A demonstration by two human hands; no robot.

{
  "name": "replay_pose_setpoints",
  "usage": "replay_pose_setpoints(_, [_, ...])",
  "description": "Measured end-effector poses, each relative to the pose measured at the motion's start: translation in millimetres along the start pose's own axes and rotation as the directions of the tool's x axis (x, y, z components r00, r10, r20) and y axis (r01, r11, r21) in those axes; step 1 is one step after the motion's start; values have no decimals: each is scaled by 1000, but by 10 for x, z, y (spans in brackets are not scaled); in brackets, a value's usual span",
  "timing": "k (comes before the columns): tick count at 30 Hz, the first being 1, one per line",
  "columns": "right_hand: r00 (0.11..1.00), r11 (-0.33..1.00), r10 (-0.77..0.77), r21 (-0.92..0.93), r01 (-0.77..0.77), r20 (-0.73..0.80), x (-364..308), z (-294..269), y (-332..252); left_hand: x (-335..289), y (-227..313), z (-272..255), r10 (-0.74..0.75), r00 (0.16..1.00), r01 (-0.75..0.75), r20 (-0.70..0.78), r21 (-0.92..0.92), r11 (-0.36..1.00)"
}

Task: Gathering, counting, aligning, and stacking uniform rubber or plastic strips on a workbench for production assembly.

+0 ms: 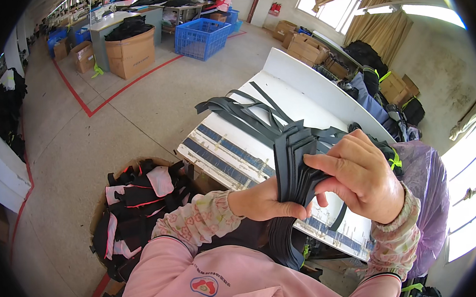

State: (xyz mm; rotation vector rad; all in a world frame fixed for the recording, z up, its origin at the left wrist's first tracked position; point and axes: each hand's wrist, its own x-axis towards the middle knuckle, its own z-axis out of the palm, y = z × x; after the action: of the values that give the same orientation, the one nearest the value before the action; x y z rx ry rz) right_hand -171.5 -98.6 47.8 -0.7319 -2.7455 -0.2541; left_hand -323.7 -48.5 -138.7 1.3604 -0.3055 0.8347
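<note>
A thick bundle of flat dark grey straps stands fanned at its upper end in front of me. My left hand is closed round the bundle, its thumb across the near side. With thumb and fingers pinched, my right hand grips strap edges at the bundle's right side. How many straps it has between its fingers is hidden. Below my left hand the lower ends of the bundle hang down in a curve. More dark straps lie loosely across the white table beyond my hands.
The table has a raised white back edge and dark tape strips along its near side. Left of it stands a box of black and pink pieces. Purple plastic sacking bulges at right. A blue crate and cartons stand farther off.
</note>
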Motion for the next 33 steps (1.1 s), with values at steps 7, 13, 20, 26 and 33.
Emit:
replay_pose_setpoints(7, [997,998,41,44,-44,63,42,-7,-12,-99,-169,-24,105,994,-106,24,38,994])
replay_pose_setpoints(13, [996,997,66,42,-69,67,10,-18,-12,-33,-92,42,110,993,-112,-32,-40,993])
replay_pose_setpoints(20, [995,985,102,141,-101,0,85,-69,-13,-1,-58,52,109,993,-113,-47,-89,990])
replay_pose_setpoints(26, [998,997,58,60,-56,-38,35,9,-41,-21,-64,61,116,990,-127,-86,-141,982])
replay_pose_setpoints(33, [998,994,62,93,-61,-3,30,78,-47,-28,-112,47,155,982,-169,-104,-140,976])
